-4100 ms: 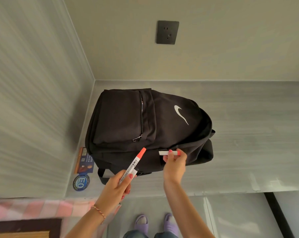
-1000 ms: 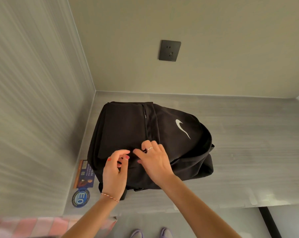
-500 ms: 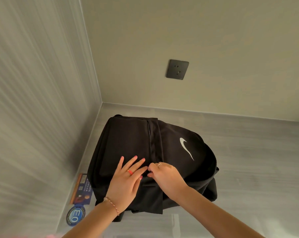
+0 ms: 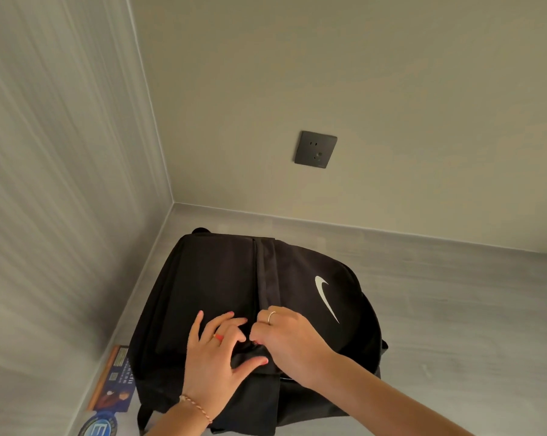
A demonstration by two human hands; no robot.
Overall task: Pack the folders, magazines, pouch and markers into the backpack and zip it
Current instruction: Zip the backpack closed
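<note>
A black backpack (image 4: 221,278) with a white swoosh logo lies flat on a grey counter (image 4: 454,309), in the corner by the walls. My left hand (image 4: 214,350) rests flat on its front pocket with the fingers spread, pressing the fabric down. My right hand (image 4: 284,338) is closed beside it, pinching at the near end of the front pocket's zip line; the zip pull itself is hidden under the fingers. No markers, folders, magazines or pouch are in sight.
A booklet or card (image 4: 114,382) and a round blue sticker (image 4: 99,427) lie on the counter by the backpack's left edge. A dark wall socket (image 4: 315,149) sits on the back wall. Walls close in at the left and back.
The two red-capped markers held 4 s ago are gone from my hands. Both hands have come onto the front pocket, and my view has tilted up so the backpack sits lower in frame.
</note>
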